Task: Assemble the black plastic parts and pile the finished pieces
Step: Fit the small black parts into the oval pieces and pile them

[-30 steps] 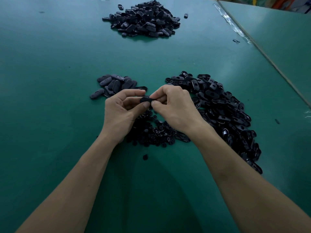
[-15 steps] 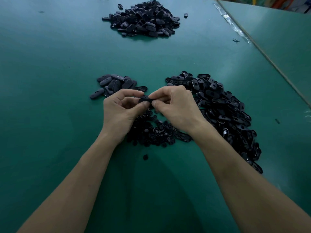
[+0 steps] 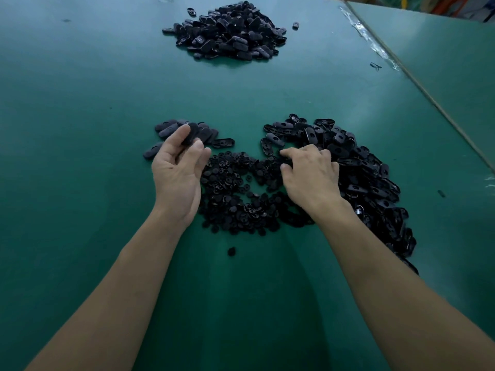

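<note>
Plainly the oval piece [image 3: 190, 135] is light, stiff moulded plastic, smooth enough to slip. It is best taken across its narrow waist between thumb and fingertip, and that is how the left hand [image 3: 176, 170] has it: the grip pinches it at the fingertips, just above the small pile [image 3: 187, 129] at the near left, where I judge finished pieces go. Pieces this size need little force, but I expect a loose pinch would let one twist or drop. The right hand [image 3: 310, 175] lies palm down with fingers curled where the heap of small round parts [image 3: 233, 199] meets the heap of oval shells [image 3: 359, 170]. Whether its grip has closed on a part I cannot tell, as the fingertips are buried among black pieces. By count there are four heaps on the green desk [image 3: 80, 116]: the small pile of roughly a dozen ovals, the two supply heaps, each far too many to count, and a far pile [image 3: 227, 30] of ovals, also uncountable. One small part [image 3: 231, 251] lies alone near the person, and one stray oval [image 3: 295, 24] lies just beside the far pile.
</note>
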A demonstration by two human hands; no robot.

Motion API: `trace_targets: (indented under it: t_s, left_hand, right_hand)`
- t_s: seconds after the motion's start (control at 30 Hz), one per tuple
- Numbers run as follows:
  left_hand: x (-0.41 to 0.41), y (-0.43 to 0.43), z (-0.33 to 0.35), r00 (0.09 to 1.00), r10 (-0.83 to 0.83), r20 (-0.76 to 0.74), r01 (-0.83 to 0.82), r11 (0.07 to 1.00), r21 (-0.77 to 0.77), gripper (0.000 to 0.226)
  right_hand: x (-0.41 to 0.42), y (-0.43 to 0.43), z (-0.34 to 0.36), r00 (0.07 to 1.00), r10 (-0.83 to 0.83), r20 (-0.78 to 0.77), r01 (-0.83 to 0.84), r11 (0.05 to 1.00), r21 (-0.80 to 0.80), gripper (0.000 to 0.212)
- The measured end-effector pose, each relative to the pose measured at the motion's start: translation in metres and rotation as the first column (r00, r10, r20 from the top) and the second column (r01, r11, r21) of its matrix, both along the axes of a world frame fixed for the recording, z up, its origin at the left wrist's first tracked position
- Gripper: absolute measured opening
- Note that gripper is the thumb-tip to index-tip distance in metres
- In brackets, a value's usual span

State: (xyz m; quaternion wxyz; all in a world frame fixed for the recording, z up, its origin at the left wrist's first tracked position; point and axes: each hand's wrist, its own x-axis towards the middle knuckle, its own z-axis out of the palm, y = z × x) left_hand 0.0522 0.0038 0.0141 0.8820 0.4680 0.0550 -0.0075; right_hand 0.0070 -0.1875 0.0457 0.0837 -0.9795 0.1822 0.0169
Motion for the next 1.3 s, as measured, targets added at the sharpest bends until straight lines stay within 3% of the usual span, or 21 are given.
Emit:
trace_targets:
  t_s: [0.1, 0.23, 0.63, 0.93, 1.03, 1.17, 1.3]
  left_hand:
    - [-0.001, 0.000, 0.001, 1.000, -0.016, -0.013, 0.017, 0.999, 0.033, 0.057]
    - [0.001, 0.002, -0.003, 0.998, -0.056, 0.002, 0.056, 0.995, 0.084, 0.070]
    - [-0.002, 0.002, -0.007, 0.990, -0.095, 0.102, 0.058, 0.946, 0.320, 0.070]
    - [-0.004, 0.002, -0.007, 0.991, -0.062, 0.116, 0.017, 0.937, 0.349, 0.072]
    - [-0.004, 0.004, -0.007, 0.990, -0.084, 0.110, 0.044, 0.945, 0.323, 0.068]
    - [-0.006, 0.003, -0.006, 0.973, -0.143, 0.180, 0.078, 0.942, 0.326, 0.044]
    - [-0.009, 0.002, -0.007, 0.949, -0.199, 0.245, 0.085, 0.909, 0.408, 0.031]
  right_hand:
    - [0.001, 0.001, 0.000, 0.995, 0.038, 0.088, -0.039, 0.999, 0.006, 0.033]
    - [0.001, 0.003, 0.002, 0.983, 0.018, 0.182, -0.040, 0.992, 0.118, 0.031]
    - [0.000, -0.003, 0.000, 0.951, -0.095, 0.294, -0.007, 0.944, 0.329, 0.021]
    - [0.000, -0.001, 0.006, 0.894, -0.039, 0.447, -0.055, 0.979, 0.196, 0.016]
    - [0.001, 0.004, 0.008, 0.857, -0.014, 0.515, -0.127, 0.963, 0.237, 0.014]
    - [0.001, 0.016, 0.012, 0.825, -0.080, 0.559, -0.249, 0.837, 0.487, 0.013]
    - [0.003, 0.031, 0.019, 0.857, -0.161, 0.489, -0.367, 0.475, 0.800, 0.020]
